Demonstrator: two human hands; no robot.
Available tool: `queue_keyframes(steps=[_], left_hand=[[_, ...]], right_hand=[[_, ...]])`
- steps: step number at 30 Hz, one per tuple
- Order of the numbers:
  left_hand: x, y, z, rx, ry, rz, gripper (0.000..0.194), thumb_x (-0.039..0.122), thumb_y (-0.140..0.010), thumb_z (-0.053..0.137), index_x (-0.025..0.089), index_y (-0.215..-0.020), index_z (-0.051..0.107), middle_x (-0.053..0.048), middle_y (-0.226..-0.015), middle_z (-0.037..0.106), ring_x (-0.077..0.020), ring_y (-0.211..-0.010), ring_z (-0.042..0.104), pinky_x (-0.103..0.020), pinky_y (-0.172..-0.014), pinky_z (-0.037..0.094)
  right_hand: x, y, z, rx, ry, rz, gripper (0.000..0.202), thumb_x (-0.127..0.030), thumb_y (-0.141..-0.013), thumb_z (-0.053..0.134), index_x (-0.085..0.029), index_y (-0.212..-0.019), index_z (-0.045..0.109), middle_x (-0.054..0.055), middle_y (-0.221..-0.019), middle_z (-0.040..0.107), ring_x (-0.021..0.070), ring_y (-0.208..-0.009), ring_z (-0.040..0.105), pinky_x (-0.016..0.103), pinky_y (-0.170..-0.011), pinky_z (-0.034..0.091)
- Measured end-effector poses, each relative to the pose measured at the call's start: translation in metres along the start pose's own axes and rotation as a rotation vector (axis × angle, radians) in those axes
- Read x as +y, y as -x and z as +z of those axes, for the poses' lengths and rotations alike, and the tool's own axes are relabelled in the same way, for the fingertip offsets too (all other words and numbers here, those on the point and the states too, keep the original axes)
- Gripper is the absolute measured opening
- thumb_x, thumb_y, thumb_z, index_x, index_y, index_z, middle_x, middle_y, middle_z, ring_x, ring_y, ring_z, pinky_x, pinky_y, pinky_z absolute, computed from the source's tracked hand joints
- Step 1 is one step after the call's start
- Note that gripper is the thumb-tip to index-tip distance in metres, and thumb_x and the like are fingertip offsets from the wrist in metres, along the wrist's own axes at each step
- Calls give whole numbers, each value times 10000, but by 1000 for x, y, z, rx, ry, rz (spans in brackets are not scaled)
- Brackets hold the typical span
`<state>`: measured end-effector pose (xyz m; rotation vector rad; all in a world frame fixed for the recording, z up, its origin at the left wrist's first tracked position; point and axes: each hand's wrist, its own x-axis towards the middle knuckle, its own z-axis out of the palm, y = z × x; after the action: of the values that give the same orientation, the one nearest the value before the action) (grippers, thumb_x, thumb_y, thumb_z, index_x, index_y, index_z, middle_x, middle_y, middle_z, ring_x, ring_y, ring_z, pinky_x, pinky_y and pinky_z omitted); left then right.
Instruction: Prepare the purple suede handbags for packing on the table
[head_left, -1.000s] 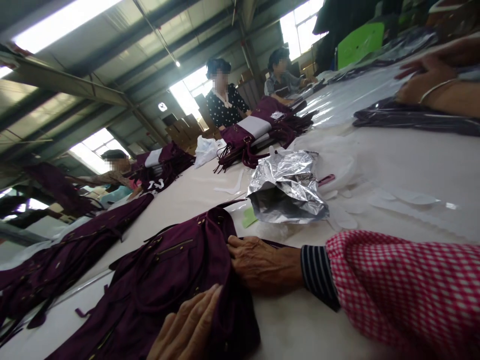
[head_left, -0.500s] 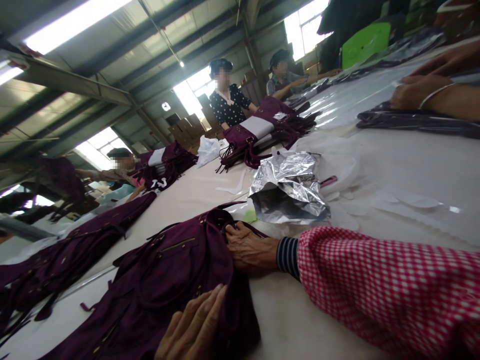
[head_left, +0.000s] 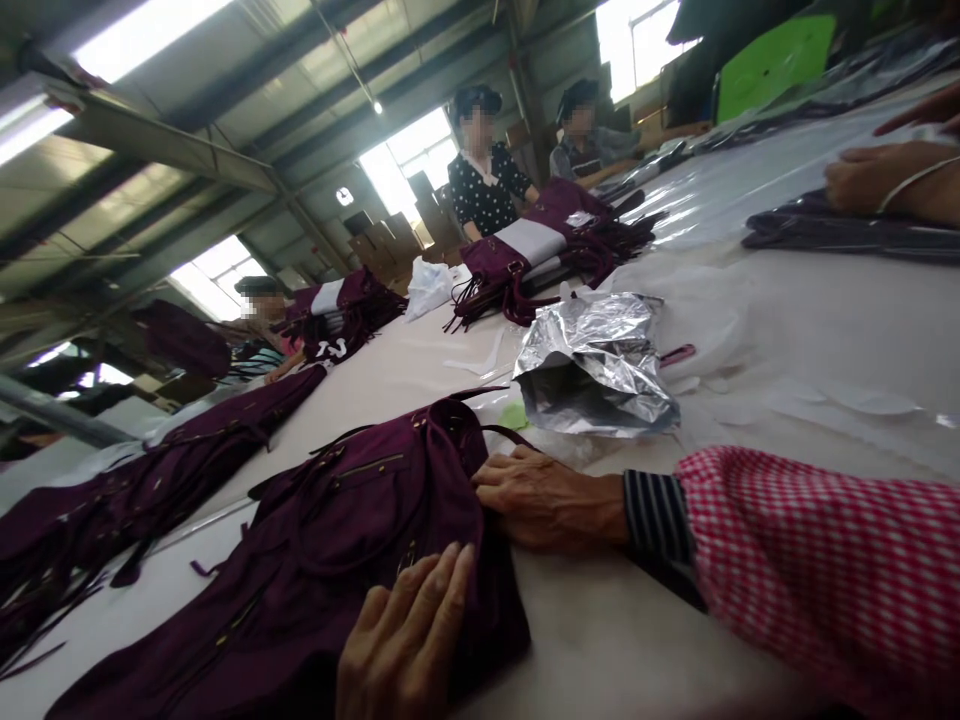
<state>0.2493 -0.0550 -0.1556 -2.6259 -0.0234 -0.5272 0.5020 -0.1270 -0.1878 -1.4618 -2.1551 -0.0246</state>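
A dark purple fabric bag [head_left: 352,540] with zips and a strap lies on the table in front of me, its gathered opening turned toward the right. My right hand [head_left: 551,498], coming from a red-and-white checked sleeve, has its fingers curled at the edge of that opening; the fingertips are partly hidden. On the bag's near side rests my left hand [head_left: 409,635], its fingers stretched out and lying flat against the fabric. Just beyond the bag sits a crumpled silver foil bag [head_left: 600,370], open toward me.
More purple bags [head_left: 172,470] lie along the left. A bundled stack of purple bags [head_left: 529,245] stands across the table [head_left: 420,360]. At the right, a co-worker's hand [head_left: 877,180] is over a flat dark package [head_left: 840,232]. Other people work at the far side.
My right hand has drawn back slightly to the right along the bag's edge, its fingers more curled. My left hand stays flat on the bag. The view has shifted a little.
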Motion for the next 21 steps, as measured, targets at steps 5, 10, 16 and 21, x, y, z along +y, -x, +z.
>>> queue_keyframes(steps=[5, 10, 16, 21], left_hand=[[10, 2, 1, -11, -32, 22, 410, 97, -1036, 364, 123, -1374, 596, -82, -1354, 672, -229, -1170, 632, -346, -912, 416], [16, 0, 4, 21, -49, -5, 395, 83, -1023, 363, 98, -1313, 632, -102, -1288, 706, -251, -1112, 656, -375, -915, 438], [31, 0, 9, 121, -50, -133, 416, 145, -1056, 308, 127, -1250, 675, -87, -1205, 744, -212, -1074, 676, -358, -926, 483], [29, 3, -5, 208, 49, -225, 328, 163, -1027, 419, 155, -1197, 700, -77, -1171, 755, -228, -1100, 682, -368, -907, 533]], right_hand=[[-28, 27, -33, 17, -241, 105, 134, -119, -961, 543, -160, -895, 652, 54, -962, 663, 171, -940, 594, 317, -912, 465], [-59, 34, -42, 130, -330, 95, 236, -102, -923, 601, -178, -1143, 641, 68, -1130, 675, 175, -1047, 619, 302, -950, 514], [-89, 43, -16, 361, -8, -70, 263, -151, -982, 485, -173, -1190, 644, 95, -1108, 747, 201, -1005, 700, 296, -908, 567], [-74, 49, -2, 401, 190, -211, 384, -150, -1047, 314, -190, -1098, 692, 68, -1054, 784, 198, -931, 744, 294, -866, 582]])
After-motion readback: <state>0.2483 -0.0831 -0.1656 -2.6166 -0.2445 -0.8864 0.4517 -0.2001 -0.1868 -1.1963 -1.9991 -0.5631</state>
